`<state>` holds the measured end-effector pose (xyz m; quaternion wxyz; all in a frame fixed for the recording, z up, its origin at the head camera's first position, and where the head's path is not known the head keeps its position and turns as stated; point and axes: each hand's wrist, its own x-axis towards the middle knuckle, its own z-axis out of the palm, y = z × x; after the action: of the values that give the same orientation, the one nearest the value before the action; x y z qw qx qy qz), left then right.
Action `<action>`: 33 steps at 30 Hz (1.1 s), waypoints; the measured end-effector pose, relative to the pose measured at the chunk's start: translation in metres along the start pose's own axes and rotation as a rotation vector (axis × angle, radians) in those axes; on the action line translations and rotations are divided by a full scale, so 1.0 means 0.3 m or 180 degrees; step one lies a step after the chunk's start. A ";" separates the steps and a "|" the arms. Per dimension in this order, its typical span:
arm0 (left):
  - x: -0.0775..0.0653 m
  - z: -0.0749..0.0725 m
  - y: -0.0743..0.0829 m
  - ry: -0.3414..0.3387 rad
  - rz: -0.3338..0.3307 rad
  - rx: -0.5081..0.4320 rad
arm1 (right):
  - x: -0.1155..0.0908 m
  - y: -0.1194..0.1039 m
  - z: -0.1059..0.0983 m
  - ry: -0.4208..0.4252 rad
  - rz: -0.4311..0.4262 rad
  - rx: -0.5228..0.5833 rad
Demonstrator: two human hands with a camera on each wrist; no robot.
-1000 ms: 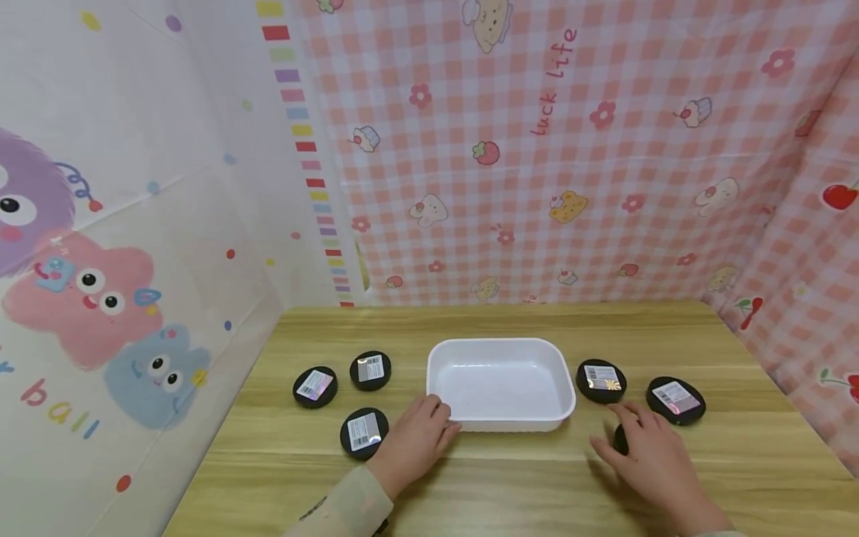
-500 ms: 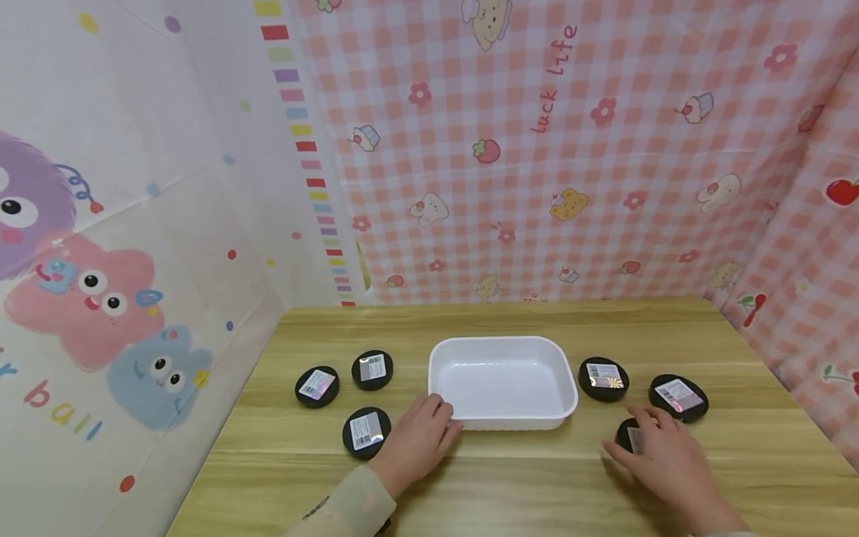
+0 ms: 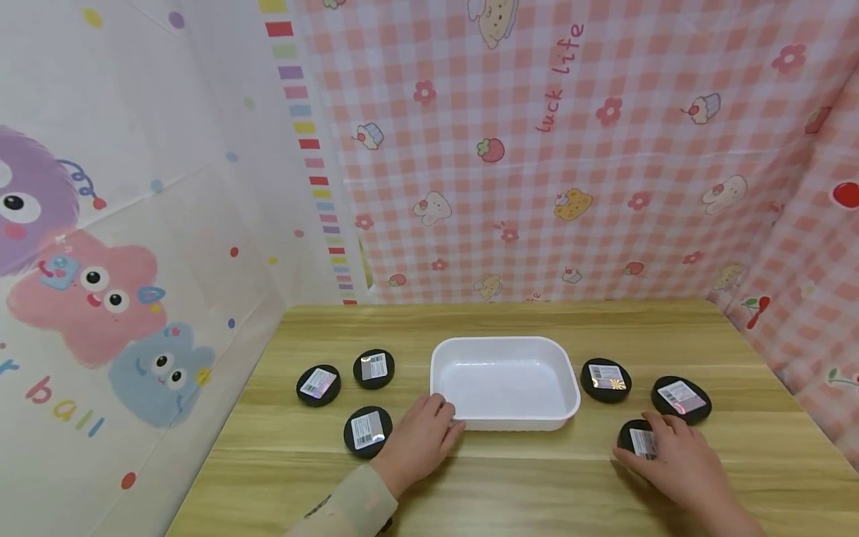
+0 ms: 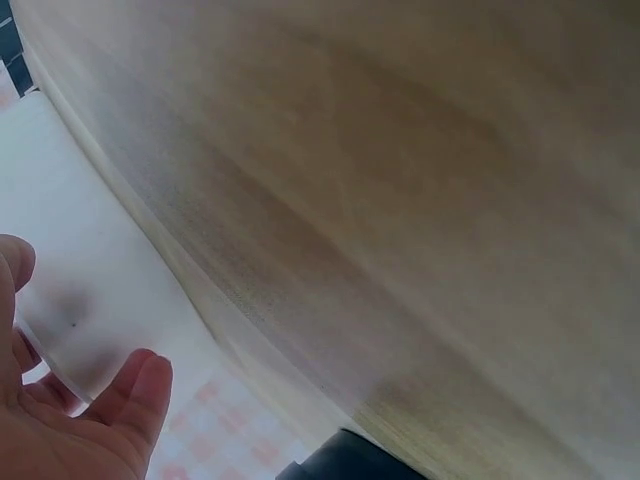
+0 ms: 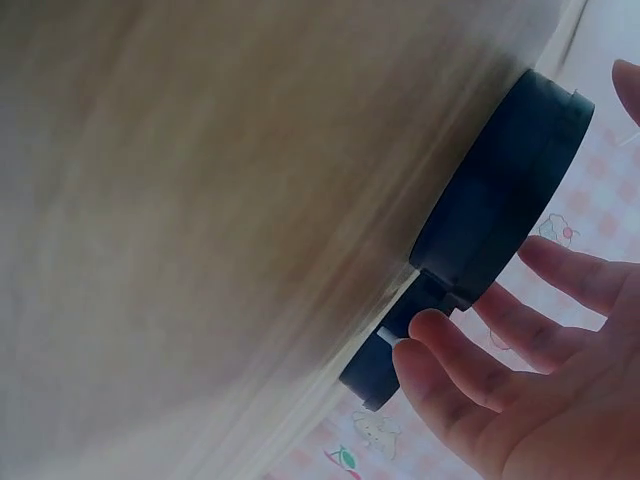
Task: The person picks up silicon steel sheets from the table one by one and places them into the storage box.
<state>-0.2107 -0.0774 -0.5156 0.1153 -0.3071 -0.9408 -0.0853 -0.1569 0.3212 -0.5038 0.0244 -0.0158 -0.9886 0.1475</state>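
In the head view, my left hand [image 3: 417, 444] holds the near left corner of a white rectangular tray [image 3: 506, 425]; the left wrist view shows thumb and fingers about the tray's edge [image 4: 100, 210]. Towards the front right, my right hand [image 3: 684, 459] hovers around a flat, round black container [image 3: 632, 434] with a barcode label. Its bent fingers lie loosely on the far side, partly covering the label. Seen from the right wrist, this black container [image 5: 505, 185] lies flat on the table, with the thumb apart from it.
Two more black containers, one nearer the tray [image 3: 590, 388] and one farther right [image 3: 698, 414], lie beyond my right hand. On the left are three others: far left [image 3: 305, 399], back [image 3: 373, 382] and front [image 3: 354, 446]. Patterned cloths [image 3: 456, 179] stand behind the wooden table [image 3: 510, 492].
My right hand has shifted slightly right, uncovering more of the front right container, which stays on the table. My left hand keeps its place at the tray corner.
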 end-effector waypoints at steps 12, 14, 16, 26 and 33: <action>0.000 0.012 -0.004 -0.0029 -0.0008 -0.0005 | -0.004 0.029 -0.001 -0.0299 0.0106 0.0025; 0.002 0.011 -0.006 -0.0052 -0.0017 -0.0017 | -0.003 0.035 -0.002 -0.0351 0.0107 0.0042; 0.003 0.009 -0.006 -0.0079 -0.0030 -0.0023 | -0.005 0.040 0.001 -0.0316 0.0063 0.0064; 0.004 0.002 -0.004 -0.0085 -0.0053 -0.0064 | -0.008 0.055 0.005 -0.0167 -0.0084 0.0104; 0.003 0.002 -0.001 -0.0033 -0.0028 -0.0067 | -0.011 0.067 0.017 -0.0158 -0.0094 0.0109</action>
<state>-0.2118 -0.0770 -0.5158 0.1068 -0.3046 -0.9418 -0.0941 -0.1534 0.3387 -0.5146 0.0023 0.0028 -0.9864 0.1644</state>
